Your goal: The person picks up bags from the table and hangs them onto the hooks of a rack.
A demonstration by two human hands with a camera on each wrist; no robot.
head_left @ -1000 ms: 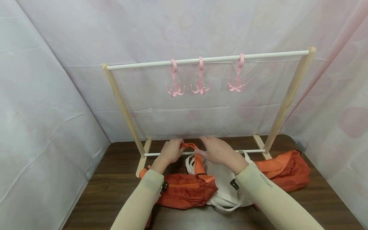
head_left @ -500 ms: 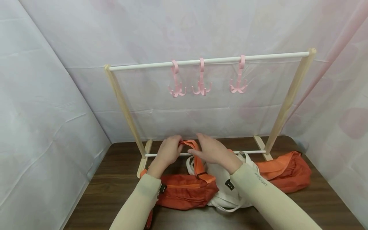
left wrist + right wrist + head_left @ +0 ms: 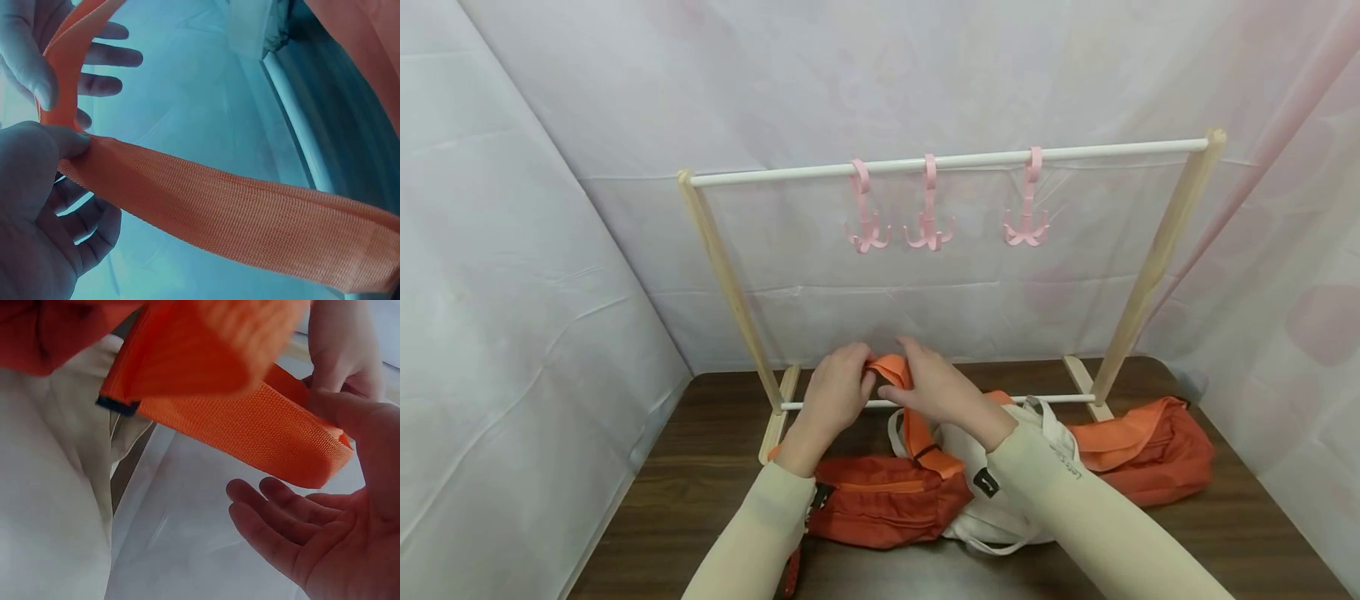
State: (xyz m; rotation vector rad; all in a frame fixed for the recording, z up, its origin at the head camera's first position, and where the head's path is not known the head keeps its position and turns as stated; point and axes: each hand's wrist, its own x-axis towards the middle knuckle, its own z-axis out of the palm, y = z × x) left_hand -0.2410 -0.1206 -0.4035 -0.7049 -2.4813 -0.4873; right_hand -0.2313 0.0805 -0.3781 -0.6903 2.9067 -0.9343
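A rust-red waist bag [image 3: 887, 504] lies on the table with its orange webbing strap [image 3: 917, 433] raised in a loop. My left hand [image 3: 837, 387] pinches the strap between thumb and fingers, as the left wrist view shows on the webbing [image 3: 237, 215]. On the loop's other side is my right hand [image 3: 936, 385], its thumb at the strap and its fingers spread straight. In the right wrist view those fingers [image 3: 275, 512] extend below the strap without curling round it. A cream bag [image 3: 958, 525] with a black buckle lies partly under the red bag and my right forearm.
Behind the hands stands a wooden rack with a white top rail [image 3: 775, 174]. Pink claw hooks [image 3: 929, 208] hang from it. Another red-orange bag [image 3: 1172, 462] lies at the right. The lower rail [image 3: 1060, 398] runs close to the dark wooden table [image 3: 655, 492].
Both hands have risen slightly, lifting the strap loop a little. The right hand has moved left, nearer the left hand. The bags stay on the table.
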